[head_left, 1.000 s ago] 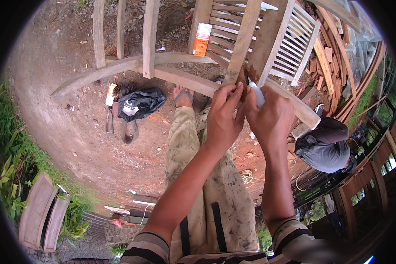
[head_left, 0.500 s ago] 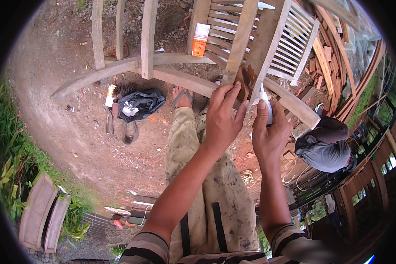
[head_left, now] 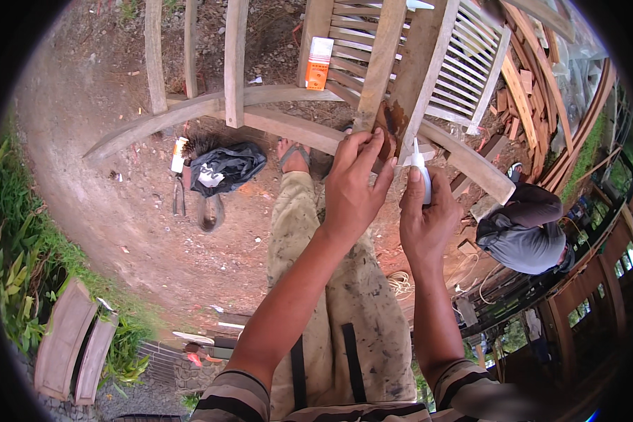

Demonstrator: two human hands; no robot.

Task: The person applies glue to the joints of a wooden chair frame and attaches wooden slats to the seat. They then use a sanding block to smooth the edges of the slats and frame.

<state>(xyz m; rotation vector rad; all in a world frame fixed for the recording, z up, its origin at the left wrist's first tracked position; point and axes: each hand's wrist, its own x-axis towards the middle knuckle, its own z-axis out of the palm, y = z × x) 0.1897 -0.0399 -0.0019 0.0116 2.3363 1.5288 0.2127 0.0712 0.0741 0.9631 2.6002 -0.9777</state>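
Observation:
A small white glue bottle with a long thin nozzle stands upright in my right hand, thumb and fingers closed round it. Its tip points up, just beside a board of the wooden bench frame. My left hand is curled over the near end of the frame, its fingertips on the wood by a brown, wet-looking patch. The underside of that grip is hidden. Beyond my left hand, an orange and white box rests on the frame.
A curved beam with upright slats spans the far left. On the dirt lie a black plastic bag, a white and orange bottle and pliers. Another person crouches at right, near stacked timber. A slatted panel stands far right.
My right hand and the glue bottle have drawn slightly back toward me, so the nozzle tip sits lower. My left hand keeps nearly the same place on the wood.

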